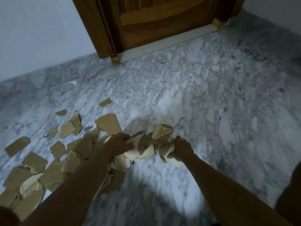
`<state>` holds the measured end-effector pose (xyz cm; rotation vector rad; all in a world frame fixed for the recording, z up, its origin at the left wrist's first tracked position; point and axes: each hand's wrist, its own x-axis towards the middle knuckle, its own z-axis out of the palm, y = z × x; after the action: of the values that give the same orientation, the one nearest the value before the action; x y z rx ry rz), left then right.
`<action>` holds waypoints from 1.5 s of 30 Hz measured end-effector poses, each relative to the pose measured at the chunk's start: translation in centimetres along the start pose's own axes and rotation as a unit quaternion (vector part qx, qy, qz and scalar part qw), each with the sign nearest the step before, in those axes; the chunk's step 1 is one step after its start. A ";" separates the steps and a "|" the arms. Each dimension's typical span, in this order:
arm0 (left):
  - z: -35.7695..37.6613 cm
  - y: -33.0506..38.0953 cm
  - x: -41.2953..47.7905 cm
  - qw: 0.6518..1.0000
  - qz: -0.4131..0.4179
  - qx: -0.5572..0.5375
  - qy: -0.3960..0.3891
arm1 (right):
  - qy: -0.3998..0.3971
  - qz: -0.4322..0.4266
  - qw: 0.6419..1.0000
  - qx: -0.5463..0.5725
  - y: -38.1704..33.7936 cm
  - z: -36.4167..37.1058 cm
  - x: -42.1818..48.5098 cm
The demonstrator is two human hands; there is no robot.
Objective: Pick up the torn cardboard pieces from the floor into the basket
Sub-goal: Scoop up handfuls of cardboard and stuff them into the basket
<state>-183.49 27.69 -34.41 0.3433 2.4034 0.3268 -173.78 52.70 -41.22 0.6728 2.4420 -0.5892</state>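
Note:
Several torn brown cardboard pieces (107, 124) lie scattered over the marble floor (195, 95), mostly at the left and centre. A bunched heap of pieces (146, 149) sits between my two hands. My left hand (119, 143) grips pieces on the heap's left side, fingers curled over their edges. My right hand (180, 150) grips pieces at the heap's right side. No basket is in view.
A wooden door (162, 22) with its frame stands at the back, with pale walls on either side. More cardboard pieces (29, 173) lie at the lower left beside my left forearm. A dark shape (290, 190) shows at the right edge.

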 end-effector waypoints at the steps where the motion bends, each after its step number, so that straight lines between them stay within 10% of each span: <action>1: 0.1 0.4 0.0 1.000 0.010 -0.008 -0.021 | -0.012 -0.004 1.000 -0.011 0.4 -0.1 0.1; 6: 3.2 2.6 1.5 0.995 0.059 0.043 -0.062 | -0.079 -0.026 0.996 0.021 2.1 -3.1 0.0; 17: 9.0 3.2 3.2 0.962 0.079 0.188 0.182 | -0.047 -0.204 0.958 -0.195 -4.4 -7.4 5.9; 25: 7.7 2.7 2.6 0.985 0.063 0.128 0.099 | 0.075 -0.273 0.941 -0.188 -2.2 -3.7 4.1; 28: 5.9 3.0 2.3 0.990 0.052 0.106 0.082 | 0.000 -0.264 0.959 -0.098 -1.1 -5.6 3.5; 34: 3.3 3.3 1.9 0.979 0.023 -0.148 0.141 | 0.015 -0.227 0.971 -0.067 -0.3 -9.6 2.9; 45: 1.1 3.1 1.2 0.796 -0.030 -0.557 0.236 | -0.034 -0.125 0.985 -0.114 0.6 -4.6 1.2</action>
<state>-183.16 31.12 -34.93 -0.4103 2.1751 1.8452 -176.06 56.05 -38.59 0.2517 2.4961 -0.4103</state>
